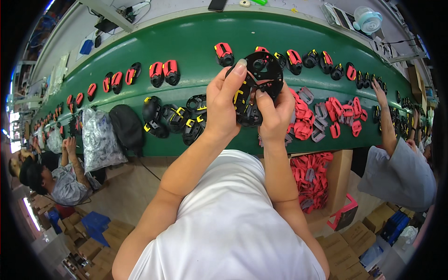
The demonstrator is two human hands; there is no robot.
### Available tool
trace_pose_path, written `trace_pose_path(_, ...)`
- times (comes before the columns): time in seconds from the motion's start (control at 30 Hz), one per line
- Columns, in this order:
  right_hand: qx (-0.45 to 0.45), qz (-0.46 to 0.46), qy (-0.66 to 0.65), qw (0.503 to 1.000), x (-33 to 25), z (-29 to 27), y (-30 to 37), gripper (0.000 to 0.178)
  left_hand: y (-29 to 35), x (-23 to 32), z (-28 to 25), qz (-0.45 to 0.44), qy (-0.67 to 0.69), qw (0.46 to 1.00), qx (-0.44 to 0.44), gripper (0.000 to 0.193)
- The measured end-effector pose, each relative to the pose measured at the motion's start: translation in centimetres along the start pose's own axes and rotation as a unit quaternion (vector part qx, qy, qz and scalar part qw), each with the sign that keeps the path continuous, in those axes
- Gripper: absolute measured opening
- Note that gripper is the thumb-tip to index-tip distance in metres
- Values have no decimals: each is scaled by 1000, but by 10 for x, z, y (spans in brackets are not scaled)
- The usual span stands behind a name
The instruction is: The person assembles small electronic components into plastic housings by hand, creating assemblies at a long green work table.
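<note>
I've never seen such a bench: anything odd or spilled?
Nothing looks clearly spilled or damaged. Only the jumbled red and grey plastic frames on the green worktop look untidy, unlike the red-and-black plastic units lined up behind.

Long green worktop [196, 39] stretching across the room, white ledge [186, 8] running along its far edge, pale post [108, 14] at upper left, beige floor [151, 179] below, brown cardboard boxes [359, 235] stacked at both lower sides, bright strip light [31, 213] at lower left

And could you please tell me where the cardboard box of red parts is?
In the head view, the cardboard box is just right of the person's right forearm, by the near edge of the green table.
</note>
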State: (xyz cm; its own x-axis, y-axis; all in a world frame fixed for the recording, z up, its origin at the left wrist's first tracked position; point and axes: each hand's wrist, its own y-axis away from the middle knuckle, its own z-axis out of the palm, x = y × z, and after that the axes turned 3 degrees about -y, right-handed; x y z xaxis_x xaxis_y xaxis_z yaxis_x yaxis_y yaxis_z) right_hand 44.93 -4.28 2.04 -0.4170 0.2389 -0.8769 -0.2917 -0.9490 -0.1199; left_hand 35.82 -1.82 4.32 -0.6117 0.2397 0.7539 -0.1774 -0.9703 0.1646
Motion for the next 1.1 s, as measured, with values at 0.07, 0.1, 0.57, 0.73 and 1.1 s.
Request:
trace_pose_path(0.07, -16, 6, 6, 1000, -3, 0, 0, 11, 1, 2, -1, 14, 2, 1000, 10, 26)
trace_pose_path(0.1, -21, 8, 14, 1000, -6, 0, 0, 11, 1, 3, -2, 24, -9, 1000, -1, 25)
trace_pose_path(0.57, -50, -6, 30, 998, -11, 6, 1, 15, 7, 8, -3, 120, -71, 990, 0, 23)
trace_pose_path(0.73, -101, 53, 27, 993, 11, -17, 4, 36, -22, 0, -30, 13, -78, 997, 18, 23)
trace_pose_path(1.1, 138, 89, 448, 879, 76, -226, -6, 30, -179, -80, -245, 104, -904, 403, 100, 58)
